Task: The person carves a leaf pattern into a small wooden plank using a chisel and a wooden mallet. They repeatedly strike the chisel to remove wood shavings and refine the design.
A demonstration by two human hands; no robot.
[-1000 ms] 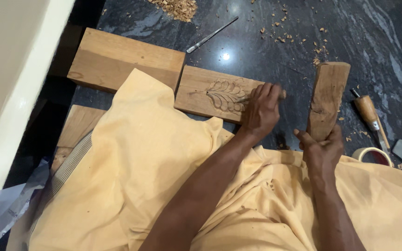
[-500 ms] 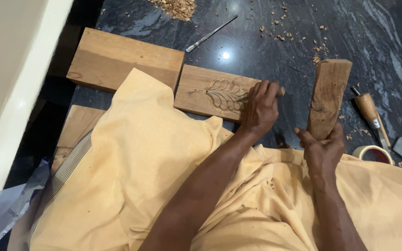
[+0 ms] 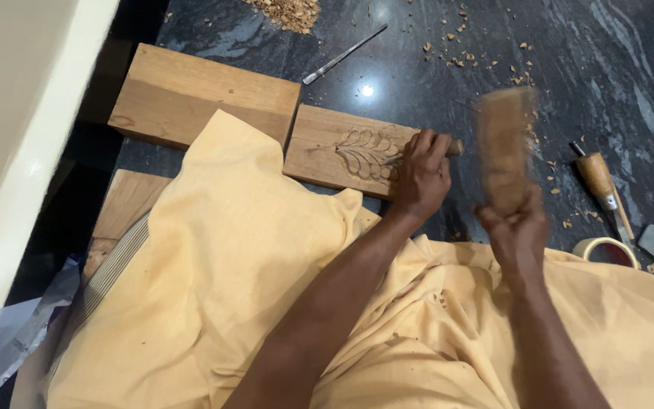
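- So, mid-carving: a wooden-handled chisel [image 3: 448, 147] is gripped by the left hand [image 3: 420, 176] on the leaf-carved brown wooden plank [image 3: 342, 148].
- A blurred wooden block mallet [image 3: 504, 148] is clamped in the right hand [image 3: 516, 233]; a square strike is probably needed next.

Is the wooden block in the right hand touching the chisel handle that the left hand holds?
Apart. In the head view the wooden block, blurred, stands to the right of the chisel handle, with dark floor showing between them.

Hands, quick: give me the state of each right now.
Left hand: closed around a chisel, tip on the carved board.
Right hand: closed on a wooden block, blurred.
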